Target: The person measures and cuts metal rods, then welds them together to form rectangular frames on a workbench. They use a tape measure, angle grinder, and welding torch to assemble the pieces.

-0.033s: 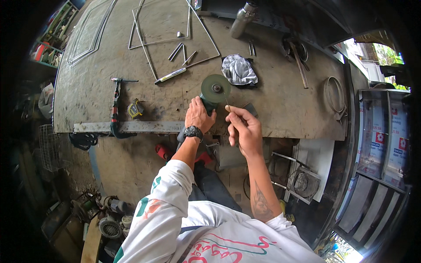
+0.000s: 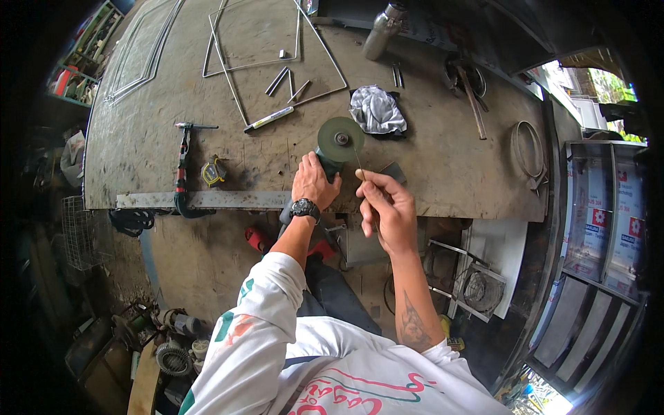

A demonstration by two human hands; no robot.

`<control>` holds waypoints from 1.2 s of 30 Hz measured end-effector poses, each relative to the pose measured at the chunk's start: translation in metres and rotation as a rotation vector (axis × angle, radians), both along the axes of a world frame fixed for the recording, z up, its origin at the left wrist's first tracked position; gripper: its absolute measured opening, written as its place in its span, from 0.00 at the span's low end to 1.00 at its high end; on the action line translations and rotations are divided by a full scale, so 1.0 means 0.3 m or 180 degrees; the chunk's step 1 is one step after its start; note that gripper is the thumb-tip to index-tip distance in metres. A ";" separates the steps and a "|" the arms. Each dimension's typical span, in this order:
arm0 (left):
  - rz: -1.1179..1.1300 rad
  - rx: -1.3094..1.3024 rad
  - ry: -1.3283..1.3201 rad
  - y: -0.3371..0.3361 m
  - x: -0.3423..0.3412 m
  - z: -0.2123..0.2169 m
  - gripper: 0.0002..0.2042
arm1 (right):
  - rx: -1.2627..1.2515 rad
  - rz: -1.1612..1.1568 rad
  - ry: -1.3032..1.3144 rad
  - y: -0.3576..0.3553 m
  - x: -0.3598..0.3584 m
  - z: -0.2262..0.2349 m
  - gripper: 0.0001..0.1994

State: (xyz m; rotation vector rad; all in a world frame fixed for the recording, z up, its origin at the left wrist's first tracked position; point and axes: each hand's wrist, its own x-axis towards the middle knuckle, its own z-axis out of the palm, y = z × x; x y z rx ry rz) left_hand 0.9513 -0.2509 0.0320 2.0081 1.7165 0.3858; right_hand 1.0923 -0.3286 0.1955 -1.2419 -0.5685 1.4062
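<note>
On the workbench [image 2: 429, 166] an angle grinder [image 2: 330, 164] lies with its round greenish disc [image 2: 330, 128] facing up. My left hand [image 2: 315, 183], wearing a black watch, is wrapped over the grinder's body. A thin metal rod [image 2: 358, 158] is pinched between the thumb and fingers of my right hand [image 2: 387, 206]. The rod's far tip meets the disc near its right edge; whether it touches is too fine to tell. Beyond the disc sits a crumpled silver-grey cloth [image 2: 377, 111]. A small dark flat piece [image 2: 393, 173] lies just behind my right fingers.
To the left are a welding torch [image 2: 182, 162] and a yellow tape measure [image 2: 213, 171]. A marker [image 2: 270, 120], short metal pieces [image 2: 277, 81] and bent rod frames [image 2: 242, 68] lie farther back. A metal bottle [image 2: 384, 33] stands at the far edge; a metal ring [image 2: 527, 149] rests at the right.
My right hand has shifted very slightly to the right, still pinching the rod. The grinder and my left hand stay in place.
</note>
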 end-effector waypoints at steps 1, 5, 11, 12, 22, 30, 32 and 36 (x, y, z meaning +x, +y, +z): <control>-0.0040 0.0048 0.0007 0.011 0.007 0.004 0.38 | 0.0112 0.0027 0.0151 -0.011 -0.005 0.043 0.13; -0.0028 -0.0146 -0.0037 0.028 0.014 0.018 0.39 | 0.0194 0.0054 0.0597 -0.041 -0.013 0.104 0.13; 0.0020 -0.0075 -0.0049 0.030 0.014 0.013 0.39 | -0.0467 -0.0111 -0.0317 0.035 0.030 -0.057 0.14; 0.0022 -0.0073 -0.0054 0.030 0.013 0.011 0.38 | -0.0527 -0.0133 -0.0712 0.055 0.048 -0.130 0.14; 0.0009 -0.0091 -0.0084 0.031 0.013 0.003 0.39 | 0.0048 -0.0158 -0.3608 0.156 0.055 -0.374 0.10; -0.0007 -0.0077 -0.0092 0.033 0.016 0.004 0.38 | 0.0470 -0.0297 -0.3947 0.169 0.051 -0.391 0.11; -0.0003 -0.0008 -0.0116 0.031 0.014 0.002 0.38 | 0.0449 -0.0309 -0.3969 0.171 0.049 -0.395 0.11; 0.0024 -0.0027 -0.0090 0.029 0.010 0.003 0.38 | 0.0509 -0.0380 -0.3891 0.175 0.041 -0.400 0.11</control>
